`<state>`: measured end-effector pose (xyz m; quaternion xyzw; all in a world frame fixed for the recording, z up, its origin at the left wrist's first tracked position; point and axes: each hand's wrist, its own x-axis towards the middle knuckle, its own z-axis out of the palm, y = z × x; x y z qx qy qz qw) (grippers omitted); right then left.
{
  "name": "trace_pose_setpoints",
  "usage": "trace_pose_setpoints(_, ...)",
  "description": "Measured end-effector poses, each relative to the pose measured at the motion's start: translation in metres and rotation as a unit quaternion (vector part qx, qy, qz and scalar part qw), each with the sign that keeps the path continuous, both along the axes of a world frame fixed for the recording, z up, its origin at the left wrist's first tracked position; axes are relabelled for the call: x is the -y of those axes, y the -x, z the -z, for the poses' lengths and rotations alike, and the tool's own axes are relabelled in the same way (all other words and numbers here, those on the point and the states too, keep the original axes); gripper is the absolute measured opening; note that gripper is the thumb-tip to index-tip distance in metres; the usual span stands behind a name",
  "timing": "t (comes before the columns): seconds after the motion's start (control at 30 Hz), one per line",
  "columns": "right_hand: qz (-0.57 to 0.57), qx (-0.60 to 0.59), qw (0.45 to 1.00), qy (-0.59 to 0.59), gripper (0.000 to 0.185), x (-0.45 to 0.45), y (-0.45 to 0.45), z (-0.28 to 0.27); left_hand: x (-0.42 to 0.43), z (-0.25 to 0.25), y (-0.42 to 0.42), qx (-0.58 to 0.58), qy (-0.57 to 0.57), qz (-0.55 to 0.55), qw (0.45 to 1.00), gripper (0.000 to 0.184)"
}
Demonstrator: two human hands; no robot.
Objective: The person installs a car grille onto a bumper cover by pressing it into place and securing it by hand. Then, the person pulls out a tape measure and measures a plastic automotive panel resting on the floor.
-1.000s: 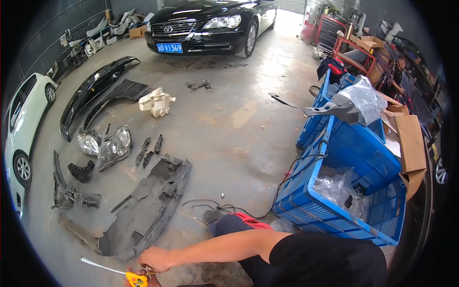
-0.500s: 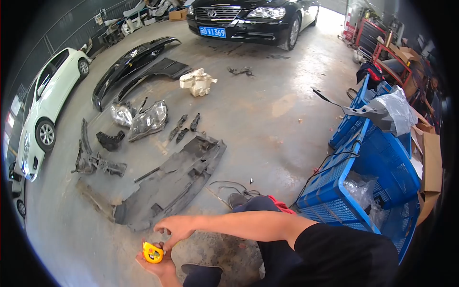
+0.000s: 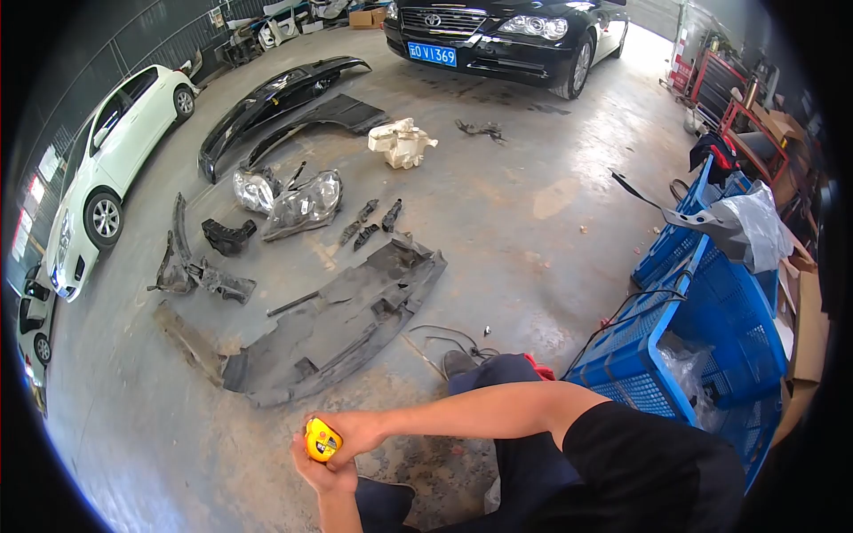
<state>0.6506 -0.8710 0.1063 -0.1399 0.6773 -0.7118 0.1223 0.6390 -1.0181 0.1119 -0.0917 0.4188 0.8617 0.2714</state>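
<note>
A yellow tape measure (image 3: 323,440) with a dark label sits between my two hands, low in the view. My left hand (image 3: 327,476), coming up from below, is closed around its lower left side. From the right, my right hand (image 3: 357,433) closes on its upper right side, its fingertips partly hidden behind the case. No drawn-out blade is visible. Just beyond the hands, a large grey plastic undertray (image 3: 338,324) lies on the concrete floor.
Headlights (image 3: 302,206), black brackets (image 3: 229,236), a white plastic tank (image 3: 402,142) and a black bumper (image 3: 267,107) lie ahead. Blue crates (image 3: 622,342) stand at right with a cable over them. A black car (image 3: 484,44) is parked beyond, a white car (image 3: 111,160) at left.
My right hand has come down from above the tape measure onto it. Both hands and the tape measure appear farther right, as the camera view has shifted slightly.
</note>
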Motion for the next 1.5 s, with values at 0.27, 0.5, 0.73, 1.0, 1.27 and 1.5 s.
trace_pose_setpoints(0.27,0.015,-0.044,0.998,-0.030,0.076,-0.003,0.000,-0.007,-0.004,-0.010,-0.003,-0.020,-0.007,-0.012,1.000,0.052)
trace_pose_setpoints(0.5,0.024,-0.041,0.994,-0.098,0.073,-0.002,0.000,-0.002,0.000,-0.001,0.000,0.026,-0.001,-0.001,1.000,0.054)
trace_pose_setpoints(0.73,0.030,-0.039,0.992,-0.118,0.072,-0.005,0.000,-0.004,-0.004,-0.002,0.001,0.033,0.000,-0.006,0.999,0.052)
trace_pose_setpoints(1.0,0.038,-0.018,0.981,-0.188,0.075,-0.004,0.003,0.001,-0.002,0.003,0.004,0.033,0.012,-0.003,0.999,0.051)
trace_pose_setpoints(1.27,0.033,-0.006,0.972,-0.234,0.090,-0.006,0.002,-0.003,-0.004,0.001,0.004,0.068,0.018,-0.004,0.998,0.051)
trace_pose_setpoints(1.5,0.036,-0.004,0.966,-0.255,0.096,-0.007,0.002,-0.005,-0.002,0.005,0.006,0.063,0.014,-0.002,0.998,0.051)
